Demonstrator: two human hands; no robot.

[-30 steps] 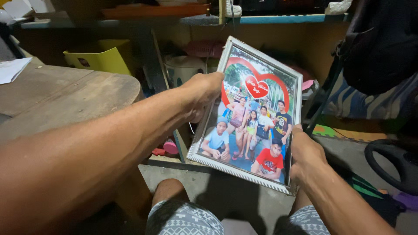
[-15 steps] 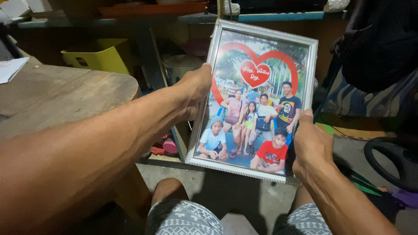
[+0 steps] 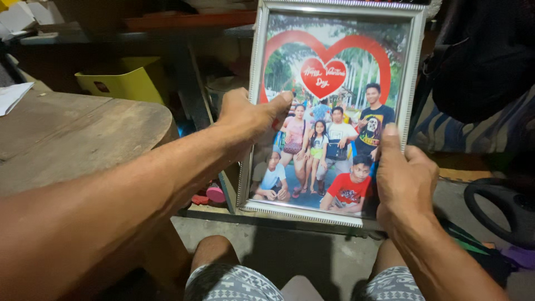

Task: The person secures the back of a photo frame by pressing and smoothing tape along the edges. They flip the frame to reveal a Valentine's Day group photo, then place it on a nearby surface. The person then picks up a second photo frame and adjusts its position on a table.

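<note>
While the silver picture frame (image 3: 332,111) stands nearly upright in the middle of the view, everything else sits to one side of it or below it. Far to the left of the frame, a white sheet of paper (image 3: 11,96) lies on a worn wooden table (image 3: 83,134), whose rounded end stops short of the frame's left edge. Behind the table, up and left of the frame, a yellow plastic bin (image 3: 125,81) stands under a dark shelf (image 3: 167,25). The left hand (image 3: 248,120) grasps the frame's left edge about halfway up, its thumb lying across the glass and the other fingers hidden behind. The frame holds a colour group photograph with a large red heart arch above the people. Just below the left hand and beside the frame's lower left corner, small pink and red things (image 3: 209,195) lie on the floor, too dim to make out. The right hand (image 3: 404,178) grips the frame's lower right corner, thumb pressed up along the glass, fingers curled behind. To the right of the frame hangs dark fabric (image 3: 479,61), and lower right lies a black ring-shaped object (image 3: 499,214). Under the frame show the person's knees in grey patterned shorts (image 3: 234,284).
</note>
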